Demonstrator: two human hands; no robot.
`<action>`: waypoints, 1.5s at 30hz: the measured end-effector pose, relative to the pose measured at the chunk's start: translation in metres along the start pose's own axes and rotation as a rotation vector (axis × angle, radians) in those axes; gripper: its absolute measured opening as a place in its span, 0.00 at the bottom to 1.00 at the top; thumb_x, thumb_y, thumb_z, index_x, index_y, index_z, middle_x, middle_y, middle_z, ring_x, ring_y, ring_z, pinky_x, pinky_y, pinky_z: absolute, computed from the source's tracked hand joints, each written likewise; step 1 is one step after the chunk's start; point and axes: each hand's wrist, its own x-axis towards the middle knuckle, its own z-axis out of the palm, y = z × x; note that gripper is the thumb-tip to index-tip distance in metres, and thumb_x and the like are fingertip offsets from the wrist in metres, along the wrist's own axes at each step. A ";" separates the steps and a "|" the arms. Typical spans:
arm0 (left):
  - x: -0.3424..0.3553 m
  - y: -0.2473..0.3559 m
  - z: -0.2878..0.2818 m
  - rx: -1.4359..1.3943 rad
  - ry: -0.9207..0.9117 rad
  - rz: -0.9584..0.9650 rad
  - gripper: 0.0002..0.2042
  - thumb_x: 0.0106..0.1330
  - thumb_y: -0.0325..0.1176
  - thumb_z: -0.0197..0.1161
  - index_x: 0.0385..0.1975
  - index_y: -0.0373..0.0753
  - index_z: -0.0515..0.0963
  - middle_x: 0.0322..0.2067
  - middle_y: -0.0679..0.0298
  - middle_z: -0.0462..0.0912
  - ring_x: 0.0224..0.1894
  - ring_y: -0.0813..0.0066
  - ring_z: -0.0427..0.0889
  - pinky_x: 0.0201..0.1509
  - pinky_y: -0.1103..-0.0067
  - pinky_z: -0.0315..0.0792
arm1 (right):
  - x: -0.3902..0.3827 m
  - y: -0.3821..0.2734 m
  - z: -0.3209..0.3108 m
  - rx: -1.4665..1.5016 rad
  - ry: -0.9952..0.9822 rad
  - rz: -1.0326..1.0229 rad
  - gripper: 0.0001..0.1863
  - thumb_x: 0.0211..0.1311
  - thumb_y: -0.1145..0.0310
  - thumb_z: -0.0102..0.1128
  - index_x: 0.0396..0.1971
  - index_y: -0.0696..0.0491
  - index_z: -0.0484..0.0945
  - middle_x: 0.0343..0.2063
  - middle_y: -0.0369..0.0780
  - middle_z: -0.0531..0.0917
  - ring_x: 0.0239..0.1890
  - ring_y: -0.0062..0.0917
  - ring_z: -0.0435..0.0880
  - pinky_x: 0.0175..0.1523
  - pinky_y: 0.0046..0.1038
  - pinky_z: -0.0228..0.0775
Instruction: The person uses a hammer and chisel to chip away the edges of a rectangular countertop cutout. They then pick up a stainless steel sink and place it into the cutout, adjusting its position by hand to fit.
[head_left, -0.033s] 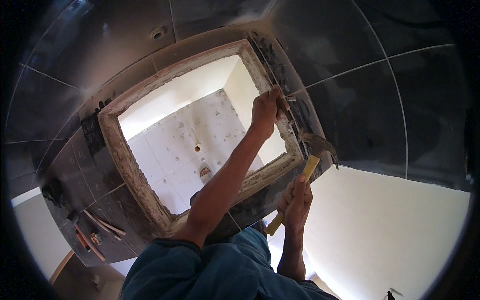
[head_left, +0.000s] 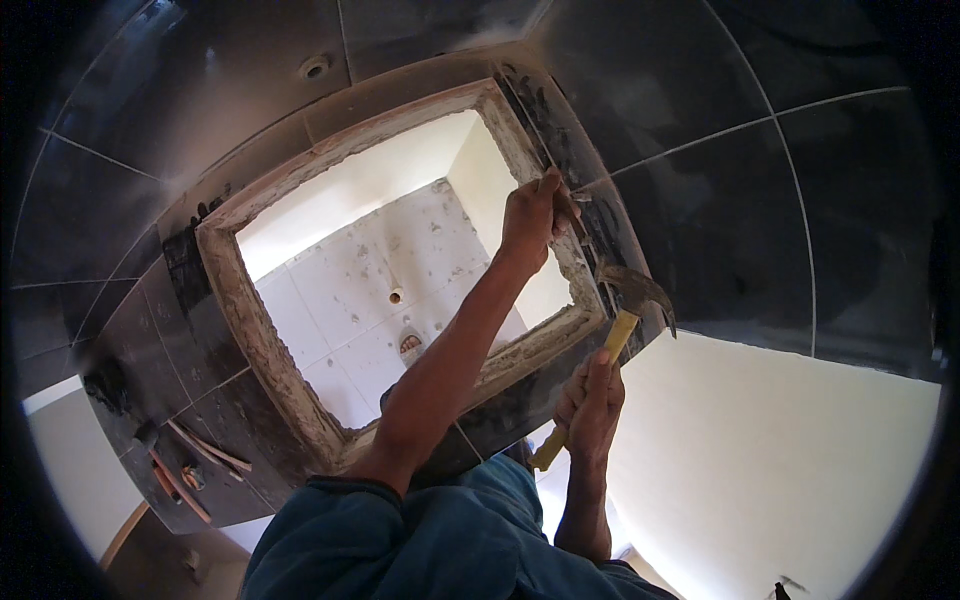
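Observation:
My left hand (head_left: 532,218) is closed on a short chisel-like tool (head_left: 569,210), partly hidden by my fingers, at the right edge of a square opening with a rough, chipped rim (head_left: 245,311). Below it, my right hand (head_left: 590,400) grips the yellow handle of a claw hammer (head_left: 628,325); the hammer's metal head is beside the dark tiled border right of the opening, a little below the chisel-like tool. Through the opening I see a pale, spotted tiled floor (head_left: 332,260), a small round pipe end (head_left: 395,296) and a foot in a sandal (head_left: 411,347).
Dark tiled surfaces (head_left: 720,220) surround the opening, with a round fitting (head_left: 314,67) near the top. At lower left, several tools and thin strips (head_left: 183,480) lie on the dark tile, including orange-handled ones. A white wall (head_left: 760,450) fills the lower right.

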 end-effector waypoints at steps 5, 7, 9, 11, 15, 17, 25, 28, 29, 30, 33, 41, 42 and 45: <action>0.006 0.000 0.011 -0.048 0.067 -0.028 0.14 0.76 0.42 0.54 0.29 0.41 0.76 0.18 0.61 0.80 0.13 0.82 0.69 0.15 0.81 0.59 | -0.004 -0.012 0.003 -0.054 0.046 0.036 0.21 0.78 0.45 0.44 0.30 0.46 0.64 0.14 0.26 0.60 0.11 0.09 0.55 0.14 0.19 0.46; 0.008 0.004 0.010 -0.052 0.035 -0.015 0.15 0.76 0.42 0.54 0.28 0.41 0.75 0.18 0.61 0.80 0.13 0.82 0.70 0.15 0.81 0.59 | -0.004 -0.008 0.001 -0.036 0.098 -0.197 0.20 0.78 0.46 0.45 0.29 0.45 0.63 0.14 0.26 0.60 0.12 0.09 0.55 0.14 0.19 0.47; 0.009 0.006 0.010 -0.059 0.034 -0.033 0.15 0.76 0.41 0.54 0.28 0.41 0.75 0.18 0.62 0.80 0.14 0.82 0.70 0.15 0.81 0.59 | -0.002 0.003 0.001 0.107 0.167 -0.328 0.19 0.78 0.47 0.45 0.30 0.45 0.63 0.15 0.26 0.60 0.12 0.09 0.55 0.14 0.20 0.48; 0.012 0.011 0.011 -0.079 0.067 -0.063 0.14 0.76 0.41 0.54 0.28 0.40 0.75 0.18 0.62 0.80 0.14 0.81 0.70 0.15 0.81 0.59 | 0.008 0.025 0.008 0.367 0.236 -0.366 0.19 0.78 0.48 0.44 0.30 0.45 0.63 0.15 0.26 0.61 0.12 0.10 0.57 0.15 0.20 0.49; 0.010 0.010 0.010 -0.038 0.043 -0.054 0.15 0.75 0.41 0.54 0.27 0.40 0.75 0.19 0.60 0.81 0.14 0.80 0.70 0.17 0.81 0.62 | 0.021 0.012 0.038 -0.155 0.025 -0.162 0.19 0.78 0.49 0.45 0.34 0.50 0.68 0.16 0.28 0.64 0.15 0.12 0.62 0.17 0.19 0.55; 0.009 0.005 0.010 0.017 0.023 -0.055 0.16 0.76 0.43 0.54 0.27 0.40 0.75 0.21 0.58 0.83 0.15 0.81 0.71 0.18 0.81 0.66 | 0.010 0.018 0.039 -0.041 0.104 -0.246 0.20 0.78 0.49 0.45 0.32 0.51 0.68 0.16 0.28 0.63 0.15 0.12 0.62 0.17 0.20 0.55; 0.019 -0.002 -0.014 0.218 0.094 0.242 0.14 0.76 0.43 0.54 0.32 0.40 0.77 0.24 0.61 0.83 0.18 0.81 0.71 0.24 0.80 0.66 | 0.010 0.010 0.002 -0.050 0.018 -0.185 0.20 0.77 0.48 0.47 0.36 0.51 0.69 0.19 0.30 0.69 0.17 0.14 0.66 0.21 0.21 0.59; 0.022 0.029 -0.042 0.060 0.256 0.383 0.12 0.76 0.39 0.53 0.37 0.37 0.78 0.26 0.65 0.81 0.17 0.86 0.67 0.20 0.85 0.61 | -0.005 0.014 -0.049 0.152 0.049 -0.291 0.20 0.78 0.47 0.43 0.34 0.49 0.66 0.15 0.28 0.62 0.12 0.10 0.57 0.13 0.18 0.48; 0.001 0.046 -0.034 -0.186 0.281 0.229 0.12 0.76 0.35 0.53 0.40 0.33 0.79 0.26 0.67 0.80 0.17 0.88 0.67 0.19 0.87 0.60 | -0.012 0.006 -0.062 0.156 0.123 -0.273 0.20 0.79 0.48 0.43 0.33 0.49 0.67 0.14 0.27 0.61 0.11 0.10 0.56 0.13 0.18 0.46; -0.014 0.049 -0.042 -0.168 0.190 0.144 0.12 0.77 0.36 0.53 0.42 0.33 0.79 0.25 0.68 0.78 0.17 0.89 0.66 0.18 0.87 0.60 | -0.018 0.000 -0.076 0.111 0.131 -0.290 0.20 0.79 0.49 0.42 0.32 0.49 0.66 0.14 0.27 0.60 0.10 0.10 0.54 0.13 0.18 0.46; -0.066 0.035 -0.022 0.219 0.100 -0.174 0.13 0.72 0.40 0.61 0.47 0.38 0.81 0.21 0.73 0.75 0.15 0.89 0.66 0.12 0.87 0.55 | -0.034 -0.006 -0.110 0.022 0.202 -0.316 0.19 0.80 0.50 0.42 0.31 0.49 0.66 0.12 0.26 0.57 0.10 0.08 0.51 0.12 0.17 0.43; -0.164 0.004 -0.035 0.240 -0.252 -0.512 0.25 0.69 0.40 0.63 0.61 0.33 0.69 0.23 0.62 0.81 0.20 0.79 0.74 0.23 0.83 0.65 | -0.063 0.004 -0.136 0.058 0.166 -0.228 0.16 0.80 0.56 0.43 0.32 0.49 0.66 0.14 0.26 0.59 0.10 0.07 0.53 0.11 0.15 0.44; -0.167 0.003 -0.040 0.171 -0.273 -0.535 0.24 0.69 0.40 0.63 0.59 0.32 0.70 0.24 0.61 0.81 0.20 0.79 0.75 0.24 0.83 0.66 | -0.064 0.003 -0.138 0.069 0.165 -0.236 0.15 0.80 0.56 0.43 0.32 0.49 0.67 0.14 0.26 0.59 0.10 0.07 0.53 0.11 0.15 0.44; -0.174 0.011 -0.026 -0.084 -0.104 -0.487 0.18 0.70 0.39 0.61 0.50 0.31 0.76 0.23 0.61 0.81 0.21 0.78 0.75 0.27 0.85 0.66 | -0.065 -0.004 -0.144 0.071 0.135 -0.255 0.15 0.79 0.56 0.45 0.33 0.49 0.67 0.14 0.25 0.59 0.10 0.07 0.53 0.12 0.15 0.44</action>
